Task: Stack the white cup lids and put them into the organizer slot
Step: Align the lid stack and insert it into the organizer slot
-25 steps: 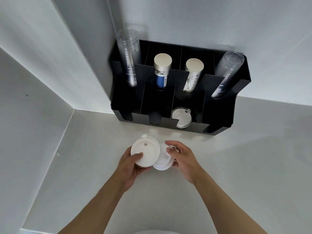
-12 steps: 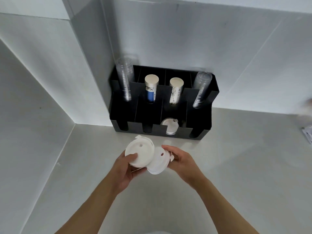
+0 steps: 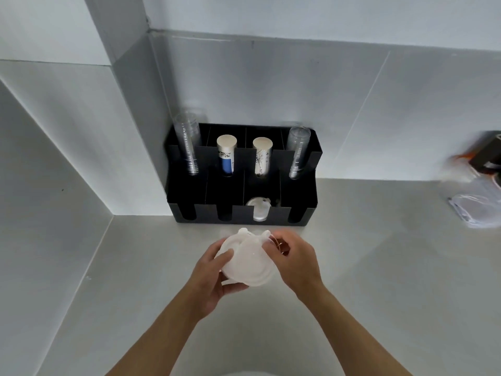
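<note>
Two white cup lids (image 3: pixel 248 260) overlap one on top of the other, held between both hands just in front of the black organizer (image 3: pixel 298 196). My left hand (image 3: pixel 211 278) grips them from the left with the thumb on top. My right hand (image 3: pixel 294 260) holds their right rim, fingers curled near the lids' tabs. Another white lid (image 3: pixel 259 210) stands on edge in the organizer's third front slot from the left.
The organizer's back slots hold two stacks of clear cups (image 3: pixel 188 145) (image 3: pixel 298 151) and two stacks of paper cups (image 3: pixel 226 156) (image 3: pixel 262 156). Walls meet in the corner behind and to the left. Blurred clear plastic packaging (image 3: pixel 477 210) lies at the right edge of the counter.
The two lids were side by side, only partly overlapping; now the right one lies over the left. The camera view has pulled back and tilted up, showing more wall.
</note>
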